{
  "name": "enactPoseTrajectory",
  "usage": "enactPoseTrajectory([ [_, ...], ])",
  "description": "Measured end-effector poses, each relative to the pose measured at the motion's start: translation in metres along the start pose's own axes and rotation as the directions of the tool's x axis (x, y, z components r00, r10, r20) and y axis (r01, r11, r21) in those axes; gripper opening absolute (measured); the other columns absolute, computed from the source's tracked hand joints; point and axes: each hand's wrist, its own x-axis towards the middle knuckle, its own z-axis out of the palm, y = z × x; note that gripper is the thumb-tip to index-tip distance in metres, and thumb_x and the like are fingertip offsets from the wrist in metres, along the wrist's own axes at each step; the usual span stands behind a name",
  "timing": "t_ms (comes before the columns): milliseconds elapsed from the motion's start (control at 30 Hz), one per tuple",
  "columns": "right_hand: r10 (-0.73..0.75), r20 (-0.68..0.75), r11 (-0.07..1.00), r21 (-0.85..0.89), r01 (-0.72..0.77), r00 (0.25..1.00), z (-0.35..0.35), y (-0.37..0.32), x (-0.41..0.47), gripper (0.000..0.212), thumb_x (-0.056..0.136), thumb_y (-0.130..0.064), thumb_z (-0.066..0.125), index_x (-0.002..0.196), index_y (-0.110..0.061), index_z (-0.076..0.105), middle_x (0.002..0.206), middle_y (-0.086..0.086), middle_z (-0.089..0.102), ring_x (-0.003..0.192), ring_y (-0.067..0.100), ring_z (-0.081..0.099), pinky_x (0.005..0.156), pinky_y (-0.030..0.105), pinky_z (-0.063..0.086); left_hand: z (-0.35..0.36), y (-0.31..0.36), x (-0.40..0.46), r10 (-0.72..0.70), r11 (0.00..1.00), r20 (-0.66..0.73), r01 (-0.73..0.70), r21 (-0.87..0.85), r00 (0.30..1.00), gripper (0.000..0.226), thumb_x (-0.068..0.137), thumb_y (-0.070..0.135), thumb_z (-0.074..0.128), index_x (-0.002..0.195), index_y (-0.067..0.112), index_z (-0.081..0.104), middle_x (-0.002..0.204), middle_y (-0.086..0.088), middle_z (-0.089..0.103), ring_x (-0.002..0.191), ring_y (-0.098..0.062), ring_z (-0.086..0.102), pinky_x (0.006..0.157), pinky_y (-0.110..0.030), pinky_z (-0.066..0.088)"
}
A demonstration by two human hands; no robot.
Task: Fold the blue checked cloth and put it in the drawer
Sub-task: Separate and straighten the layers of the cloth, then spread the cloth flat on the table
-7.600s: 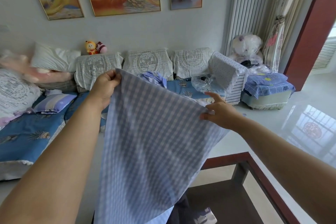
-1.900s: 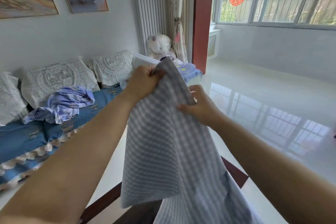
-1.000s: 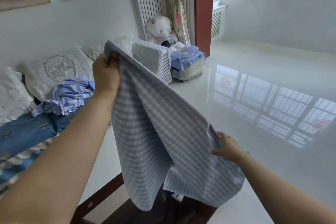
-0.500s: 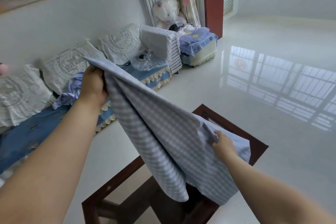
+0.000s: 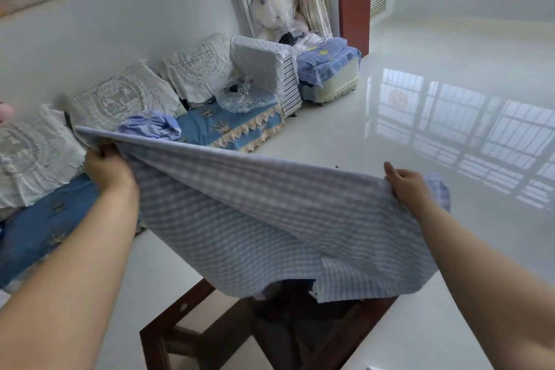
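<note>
At the near edge of the scene, a dark wooden table (image 5: 168,336) with a glass top is seen from above, and the lower hem of the blue checked cloth (image 5: 270,219) hangs just over it. The cloth is held spread in the air between two outstretched arms, its far edge pulled into a taut line running from upper left to right, while its near part sags in loose folds. The left corner is gripped by the left hand (image 5: 105,167), whose fingers are curled round the fabric. The right corner is pinched by the right hand (image 5: 405,186), with the thumb on the near side and a bunch of cloth showing just past it. Beyond the cloth, on the left, a sofa (image 5: 234,126) with a blue cover and lace-covered cushions is set against the wall, and a crumpled pale blue garment (image 5: 150,128) lies on its seat. Farther back, a plastic-wrapped plush toy (image 5: 274,10) is seen near the radiator, and a glossy white floor (image 5: 435,75) stretches to the right.
</note>
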Motion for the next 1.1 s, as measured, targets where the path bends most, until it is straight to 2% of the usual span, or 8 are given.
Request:
enactPoseTrajectory([
  [133, 0.072, -0.29, 0.943, -0.292, -0.16, 0.954, 0.003, 0.019, -0.01, 0.049, 0.097, -0.048, 0.035, 0.125, -0.012, 0.054, 0.125, 0.018, 0.058, 0.118, 0.036, 0.051, 0.098, 0.046, 0.035, 0.015, 0.016, -0.011, 0.099, 0.992, 0.055, -0.103, 0.069, 0.994, 0.03, 0.097, 0.036, 0.044, 0.094, 0.009, 0.059, 0.115, -0.017, 0.064, 0.089, -0.012, 0.048, 0.067, -0.02, 0.032],
  [233, -0.023, -0.091, 0.937, -0.349, -0.01, 0.996, 0.032, 0.032, -0.036, 0.052, 0.096, -0.05, 0.037, 0.137, -0.02, 0.045, 0.139, 0.01, 0.051, 0.127, 0.031, 0.045, 0.103, 0.046, 0.035, 0.024, 0.019, -0.027, 0.131, 0.981, 0.11, -0.145, 0.127, 0.985, 0.039, 0.1, 0.036, 0.041, 0.108, 0.003, 0.058, 0.112, -0.016, 0.063, 0.098, -0.023, 0.056, 0.067, -0.02, 0.03],
  [467, -0.335, 0.342, 0.876, -0.23, 0.424, 0.878, 0.106, -0.038, -0.078, 0.104, 0.071, -0.068, 0.063, 0.15, -0.029, 0.009, 0.155, -0.004, 0.027, 0.142, 0.017, 0.028, 0.116, 0.044, 0.025, 0.03, -0.003, -0.045, 0.121, 0.981, 0.4, -0.171, 0.091, 0.909, 0.031, 0.094, 0.044, 0.045, 0.071, 0.026, 0.054, 0.077, -0.001, 0.058, 0.081, -0.018, 0.052, 0.071, -0.032, 0.04],
  [633, -0.411, 0.395, 0.86, -0.13, 0.493, 0.822, 0.127, -0.107, -0.093, 0.113, 0.067, -0.068, 0.067, 0.149, -0.034, -0.002, 0.151, -0.005, 0.034, 0.141, 0.018, 0.028, 0.118, 0.043, 0.013, 0.03, 0.006, -0.071, 0.207, 0.953, 0.616, -0.298, 0.047, 0.76, 0.028, 0.098, 0.031, 0.048, 0.082, 0.012, 0.061, 0.075, -0.002, 0.06, 0.064, -0.004, 0.053, 0.056, -0.021, 0.042],
  [767, -0.555, 0.39, 0.804, 0.022, 0.595, 0.735, 0.129, -0.15, -0.126, 0.102, 0.07, -0.06, 0.071, 0.148, -0.033, 0.01, 0.135, -0.004, 0.049, 0.125, 0.015, 0.043, 0.11, 0.04, 0.033, 0.019, 0.012, -0.08, 0.264, 0.917, 0.738, -0.399, 0.008, 0.622, 0.036, 0.097, 0.026, 0.052, 0.068, 0.006, 0.052, 0.064, -0.002, 0.051, 0.059, -0.007, 0.043, 0.058, -0.025, 0.036],
  [867, -0.679, 0.293, 0.718, 0.076, 0.691, 0.673, 0.13, -0.195, -0.145, 0.074, 0.074, -0.051, 0.072, 0.136, -0.031, 0.037, 0.119, -0.003, 0.059, 0.106, 0.015, 0.057, 0.088, 0.032, 0.048, 0.013, 0.019, -0.091, 0.283, 0.885, 0.845, -0.464, -0.047, 0.454, 0.023, 0.095, 0.013, 0.053, 0.075, 0.016, 0.064, 0.064, 0.016, 0.063, 0.06, 0.006, 0.054, 0.059, -0.011, 0.042],
  [967, -0.671, 0.298, 0.682, -0.11, 0.723, 0.679, 0.124, -0.226, -0.141, 0.019, 0.079, -0.04, 0.069, 0.08, -0.025, 0.057, 0.08, -0.003, 0.061, 0.081, 0.022, 0.06, 0.072, 0.038, 0.05, 0.01, 0.01, -0.094, 0.241, 0.905, 0.894, -0.419, -0.068, 0.377, 0.021, 0.09, 0.011, 0.053, 0.098, 0.016, 0.072, 0.09, -0.006, 0.072, 0.078, -0.012, 0.06, 0.071, -0.028, 0.046],
  [1100, -0.598, 0.39, 0.696, -0.18, 0.695, 0.7, 0.115, -0.227, -0.137, 0.032, 0.078, -0.038, 0.07, 0.061, -0.022, 0.049, 0.063, -0.006, 0.05, 0.069, 0.019, 0.052, 0.066, 0.037, 0.045, 0.004, 0.001, -0.101, 0.125, 0.973, 0.938, -0.224, -0.052, 0.324, 0.019, 0.093, 0.03, 0.055, 0.097, 0.022, 0.071, 0.085, -0.01, 0.072, 0.071, -0.016, 0.056, 0.064, -0.028, 0.043],
])
